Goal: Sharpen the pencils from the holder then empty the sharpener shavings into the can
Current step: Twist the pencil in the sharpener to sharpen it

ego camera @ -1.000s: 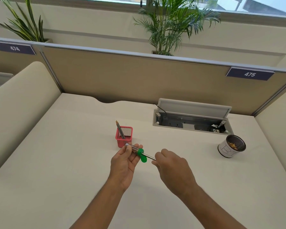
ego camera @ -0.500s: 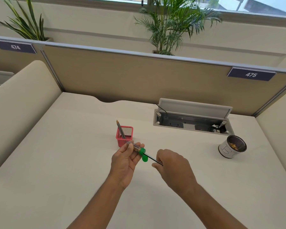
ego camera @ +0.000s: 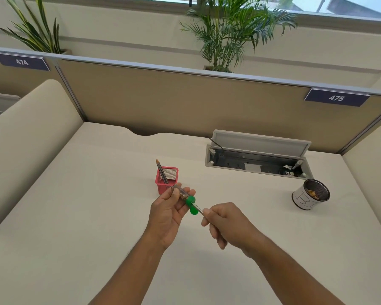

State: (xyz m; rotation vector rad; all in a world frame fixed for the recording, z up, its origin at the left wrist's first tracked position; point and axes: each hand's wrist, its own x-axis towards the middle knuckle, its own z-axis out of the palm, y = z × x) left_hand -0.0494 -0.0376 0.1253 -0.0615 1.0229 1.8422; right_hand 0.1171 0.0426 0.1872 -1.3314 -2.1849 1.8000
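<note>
My left hand holds a clear tube sharpener with a green cap, above the desk's middle. A pencil pokes into the green end, and my right hand pinches its shaft close to the sharpener. Just behind my left hand stands a red mesh holder with pencils leaning in it, tips up. A white can with a dark mesh inside and some shavings stands at the right of the desk.
An open cable tray with a raised lid is set into the desk at the back right. Beige partition panels close the desk at the back and both sides. Potted plants stand behind the partition.
My right hand has slid back up the pencil toward the sharpener after pulling away a little half a second ago. The left hand keeps the sharpener in about the same place.
</note>
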